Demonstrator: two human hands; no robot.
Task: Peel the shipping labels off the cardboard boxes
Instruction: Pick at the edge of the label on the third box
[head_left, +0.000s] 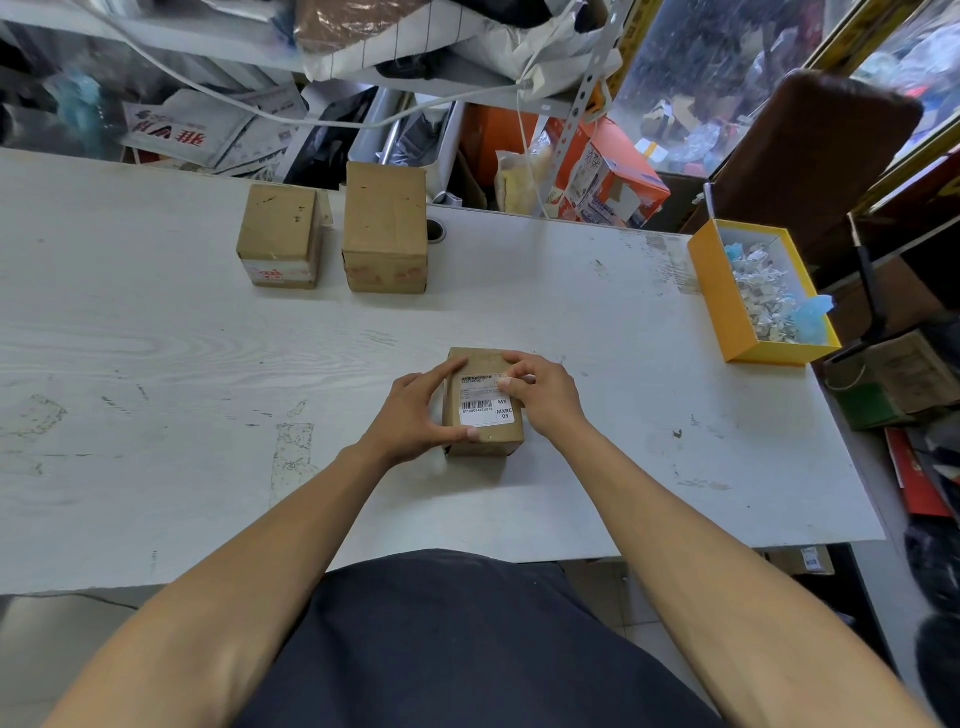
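Note:
A small cardboard box (480, 441) sits on the white table (208, 389) in front of me. A white shipping label (485, 408) with a barcode covers its top. My left hand (415, 415) grips the box's left side, thumb lying on the label's near edge. My right hand (543, 392) curls over the box's right side, and its thumb and fingers pinch at the label's far right corner. Two more cardboard boxes stand at the back of the table, a short box (280, 241) and a taller box (385, 231).
A yellow open box (727, 312) holding crumpled peeled labels and blue scraps stands at the table's right edge. Shelves crowded with papers, bags and cartons run behind the table. A brown chair back rises at far right.

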